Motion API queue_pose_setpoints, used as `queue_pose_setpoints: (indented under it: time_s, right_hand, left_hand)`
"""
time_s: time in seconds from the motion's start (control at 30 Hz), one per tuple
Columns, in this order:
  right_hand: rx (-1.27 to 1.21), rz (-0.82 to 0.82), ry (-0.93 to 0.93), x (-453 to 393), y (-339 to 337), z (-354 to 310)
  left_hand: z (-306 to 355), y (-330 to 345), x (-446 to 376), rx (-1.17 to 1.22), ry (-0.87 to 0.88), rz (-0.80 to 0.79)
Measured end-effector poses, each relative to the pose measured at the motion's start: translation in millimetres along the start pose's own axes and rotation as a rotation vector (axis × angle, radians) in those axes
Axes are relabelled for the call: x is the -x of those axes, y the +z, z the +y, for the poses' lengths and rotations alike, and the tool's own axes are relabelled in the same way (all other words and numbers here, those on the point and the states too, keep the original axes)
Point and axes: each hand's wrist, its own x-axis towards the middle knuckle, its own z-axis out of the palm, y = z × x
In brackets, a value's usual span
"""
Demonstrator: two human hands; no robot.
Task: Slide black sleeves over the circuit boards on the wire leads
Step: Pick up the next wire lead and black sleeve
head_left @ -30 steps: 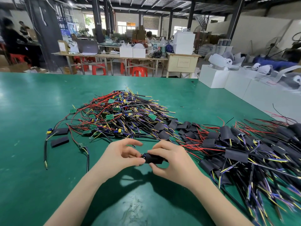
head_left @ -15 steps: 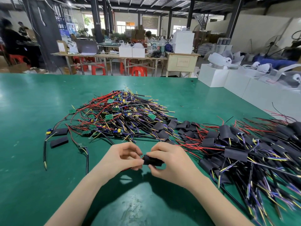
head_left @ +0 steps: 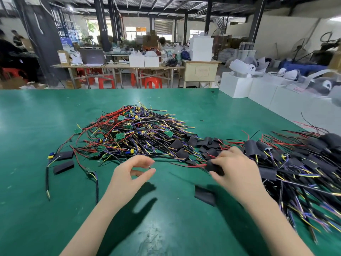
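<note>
1. My right hand (head_left: 234, 167) grips a black sleeve (head_left: 215, 168) between thumb and curled fingers, just above the green desk (head_left: 36, 126); red wires (head_left: 195, 165) trail out of the sleeve's left end.
2. My left hand (head_left: 129, 174) hangs apart from the right one, thumb and forefinger curved toward each other with a narrow gap. A thin wire tip seems to sit at the fingertips, but I cannot tell whether it is pinched.
3. A loose flat sleeve (head_left: 204, 195) lies on the desk below my right hand, partly in its shadow.
4. The pile of unsleeved leads (head_left: 132, 133) sits ahead of my left hand: red, black, yellow and purple wires with small green circuit boards (head_left: 120, 136) among them.
5. The finished pile (head_left: 295, 169) spreads to the right of my right hand, its boards covered in black sleeves.
6. A heap of spare sleeves (head_left: 208, 143) lies between the two piles.
7. At far left, two flat sleeves (head_left: 63, 167) lie beside a single lead (head_left: 48, 182) with a black cable.
8. Writing: a brown box (head_left: 62, 58) on the far workbench carries a white label, and the beige cabinet (head_left: 200, 71) has a marked panel; both are too small and blurred for me to read.
9. White boxes (head_left: 238, 85) stand beyond the desk's right edge.
</note>
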Motion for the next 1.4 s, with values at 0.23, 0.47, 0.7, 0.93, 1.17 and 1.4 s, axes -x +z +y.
queue_pose_setpoints:
  time_s: [0.23, 0.47, 0.7, 0.93, 1.17, 1.4]
  right_hand:
    - [0.133, -0.123, 0.222, 4.6, 22.5, 6.0]
    - [-0.031, -0.021, 0.211, 13.1, 24.5, 0.8]
    - [-0.335, 0.203, -0.153, 19.0, 20.9, -42.7]
    - [-0.235, -0.1, -0.14, 25.1, 30.8, -47.3]
    - [-0.296, -0.101, 0.01, 23.5, 26.7, -31.3]
    - [-0.296, -0.214, 0.026, 22.4, 30.1, -23.0]
  left_hand:
    - [8.9, 5.4, 6.2, -0.067, 0.025, -0.05]
    - [10.4, 1.2, 6.4, -0.078, 0.053, -0.03]
    - [-4.7, -9.8, 0.7, -0.544, 0.002, 0.3]
    - [-29.0, -41.0, 0.5, -0.904, -0.52, 0.229]
    - [-36.6, -45.9, -4.3, -0.805, -0.444, 0.329]
    - [-36.6, -50.4, -6.3, -0.809, -0.39, 0.219]
